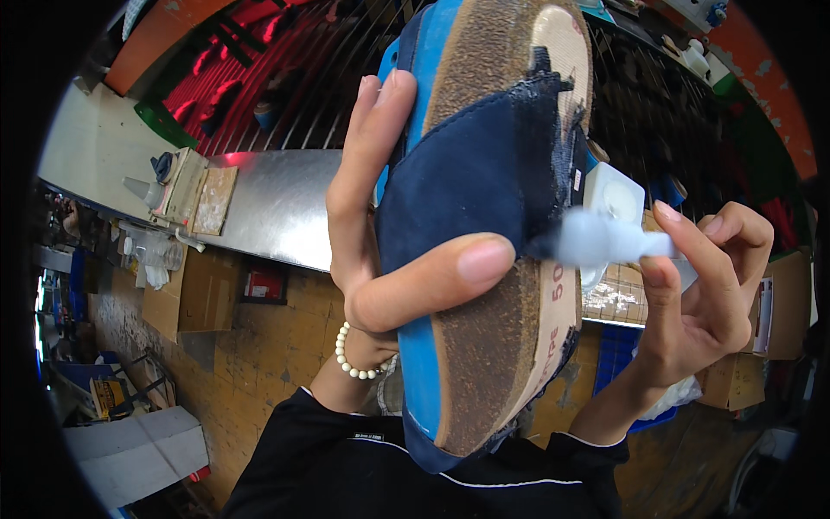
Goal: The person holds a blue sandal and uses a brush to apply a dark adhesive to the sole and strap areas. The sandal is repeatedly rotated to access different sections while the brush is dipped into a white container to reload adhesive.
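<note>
A half-made shoe (493, 372) on a blue last stands upright in front of me, its brown insole side toward me and a navy upper strap (458, 173) wrapped across it. My left hand (406, 277) grips it from the left, the thumb pressed over the strap and the fingers behind the blue side. My right hand (709, 285) pinches a small white applicator (605, 238) between thumb and forefinger. Its dark tip meets the strap's edge near my left thumb. Motion blurs this white piece, so its exact kind is unclear.
Behind the shoe runs a rack of dark rods, lit red (220, 95) at the left. A metal tabletop (277, 203) lies in front of it. Cardboard boxes (194, 290) stand on the left, another box (735, 381) on the right, near a blue crate (616, 350).
</note>
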Demonstrator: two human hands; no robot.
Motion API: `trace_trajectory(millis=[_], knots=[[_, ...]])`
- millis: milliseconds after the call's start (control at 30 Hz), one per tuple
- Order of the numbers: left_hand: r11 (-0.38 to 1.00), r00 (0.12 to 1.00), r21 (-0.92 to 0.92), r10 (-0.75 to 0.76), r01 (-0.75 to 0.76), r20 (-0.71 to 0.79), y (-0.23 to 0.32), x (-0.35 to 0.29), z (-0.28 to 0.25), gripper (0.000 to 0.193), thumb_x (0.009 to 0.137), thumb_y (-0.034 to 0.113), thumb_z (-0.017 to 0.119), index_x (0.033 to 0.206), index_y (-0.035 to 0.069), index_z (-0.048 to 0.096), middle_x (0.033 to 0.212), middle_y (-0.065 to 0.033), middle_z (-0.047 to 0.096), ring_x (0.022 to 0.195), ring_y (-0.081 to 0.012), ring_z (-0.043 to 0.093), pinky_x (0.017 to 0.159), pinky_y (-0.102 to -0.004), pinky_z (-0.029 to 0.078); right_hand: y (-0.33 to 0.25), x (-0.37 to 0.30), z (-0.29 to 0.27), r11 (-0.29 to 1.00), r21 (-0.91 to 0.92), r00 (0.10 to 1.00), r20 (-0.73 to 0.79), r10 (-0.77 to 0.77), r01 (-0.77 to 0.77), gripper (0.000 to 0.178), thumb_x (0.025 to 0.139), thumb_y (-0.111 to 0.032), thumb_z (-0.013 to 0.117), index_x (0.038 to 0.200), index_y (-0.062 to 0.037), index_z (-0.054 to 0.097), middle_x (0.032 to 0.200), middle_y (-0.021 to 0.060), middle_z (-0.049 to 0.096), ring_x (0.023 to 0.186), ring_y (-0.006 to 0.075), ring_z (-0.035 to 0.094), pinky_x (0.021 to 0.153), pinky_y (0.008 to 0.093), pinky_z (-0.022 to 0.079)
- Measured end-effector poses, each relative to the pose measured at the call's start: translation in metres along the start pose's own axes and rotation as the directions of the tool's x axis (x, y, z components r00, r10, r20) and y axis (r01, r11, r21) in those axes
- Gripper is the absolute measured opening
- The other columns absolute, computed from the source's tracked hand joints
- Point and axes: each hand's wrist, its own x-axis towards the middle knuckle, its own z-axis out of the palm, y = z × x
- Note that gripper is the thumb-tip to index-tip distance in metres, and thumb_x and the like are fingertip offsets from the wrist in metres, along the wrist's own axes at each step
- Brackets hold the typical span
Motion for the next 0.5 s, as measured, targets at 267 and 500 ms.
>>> trace_trajectory(millis=[267, 500], knots=[[0.933, 0.976, 0.288, 0.201, -0.217, 0.084, -0.014, 0.000, -0.003, 0.070, 0.081, 0.019, 0.072, 0.139, 0.007, 0.036, 0.144, -0.0235, 0.036, 0.121, -0.0304, 0.050, 0.101, -0.0357, 0.046, 0.019, -0.017, 0.011, 0.957, 0.284, 0.998, -0.006, 0.067, -0.063, 0.045, 0.055, -0.040, 0.087, 0.089, -0.0123, 0.080, 0.087, 0.0016, 0.038, 0.077, 0.0147, 0.041, 0.064, 0.0249, 0.031], [0.577, 0.822, 0.603, 0.496, -0.552, 0.279, -0.034, -0.008, -0.008, 0.074, 0.082, 0.021, 0.070, 0.142, 0.008, 0.028, 0.140, -0.0227, 0.039, 0.113, -0.0281, 0.057, 0.095, -0.0316, 0.052, 0.019, -0.033, 0.016, 0.924, 0.366, 0.994, 0.014, 0.112, -0.109, 0.045, 0.054, -0.041, 0.088, 0.089, -0.0142, 0.080, 0.090, 0.0013, 0.038, 0.077, 0.0136, 0.041, 0.063, 0.0248, 0.032]])
